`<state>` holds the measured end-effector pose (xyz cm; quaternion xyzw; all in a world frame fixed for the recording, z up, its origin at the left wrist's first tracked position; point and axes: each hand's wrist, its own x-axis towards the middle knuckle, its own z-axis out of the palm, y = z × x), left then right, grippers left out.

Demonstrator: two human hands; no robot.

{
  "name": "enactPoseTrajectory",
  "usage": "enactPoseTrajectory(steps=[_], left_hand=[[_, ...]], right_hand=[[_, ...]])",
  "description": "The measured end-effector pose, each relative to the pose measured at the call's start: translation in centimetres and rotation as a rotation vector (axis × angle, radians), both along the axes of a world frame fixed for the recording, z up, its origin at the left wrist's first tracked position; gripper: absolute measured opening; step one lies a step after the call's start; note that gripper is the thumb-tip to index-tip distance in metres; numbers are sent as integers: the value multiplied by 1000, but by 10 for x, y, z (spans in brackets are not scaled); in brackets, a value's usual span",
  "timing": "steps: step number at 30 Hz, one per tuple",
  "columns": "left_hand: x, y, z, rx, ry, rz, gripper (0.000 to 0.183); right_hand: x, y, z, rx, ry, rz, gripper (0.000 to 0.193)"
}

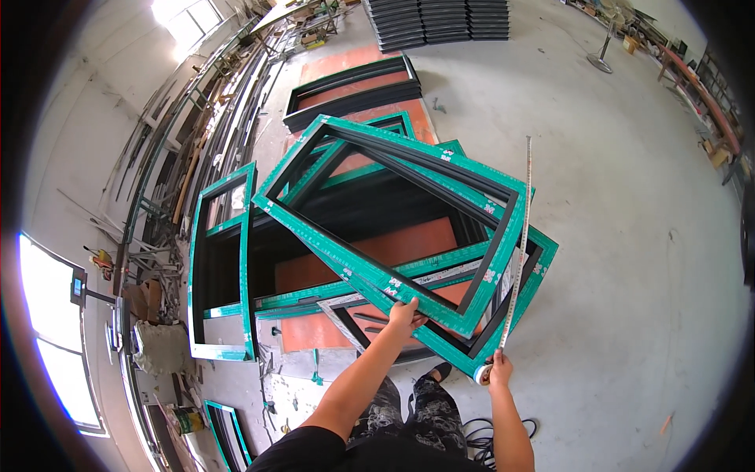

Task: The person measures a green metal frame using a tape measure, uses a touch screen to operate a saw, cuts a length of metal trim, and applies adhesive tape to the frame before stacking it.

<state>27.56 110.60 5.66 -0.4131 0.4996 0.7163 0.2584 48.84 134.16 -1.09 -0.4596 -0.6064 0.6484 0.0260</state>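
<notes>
My left hand (406,315) is closed on the near edge of a rectangular window frame (338,250), which has green film on its face and black inner profiles. That frame lies skewed on top of a pile of similar frames. In my right hand (500,368) is a tape measure (483,375) with a round white case, low at the pile's near right corner. Its long pale blade (516,283) is drawn out, running away from me along the top frame's right end and past its far corner. A second green frame (543,256) juts out beneath, under the blade.
A narrow green frame (245,283) stands at the left of the pile. Behind lie another frame stack (354,90) and dark stacked profiles (440,22). Long bars (200,118) line the left wall. Near my feet are a coiled black cable (480,440) and a green-handled tool (316,366).
</notes>
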Motion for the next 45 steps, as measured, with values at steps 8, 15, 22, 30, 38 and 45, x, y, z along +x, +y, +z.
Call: enactPoseTrajectory(steps=[8, 15, 22, 30, 38, 45], left_hand=[[-37, 74, -27, 156, 21, 9, 17], [-59, 99, -6, 162, 27, -3, 14], [-45, 40, -19, 138, 141, -264, 23], [83, -13, 1, 59, 232, -599, 26], [120, -15, 51, 555, -21, -238, 31], [99, 6, -17, 97, -27, -275, 23]], right_hand=[[4, -4, -2, -145, 16, -97, 42], [8, 3, 2, -203, 29, -97, 38], [56, 11, 30, 19, 143, -124, 37], [134, 48, 100, 27, -54, 441, 30], [171, 110, 124, 21, -308, 828, 21], [131, 114, 157, 15, -426, 847, 24]])
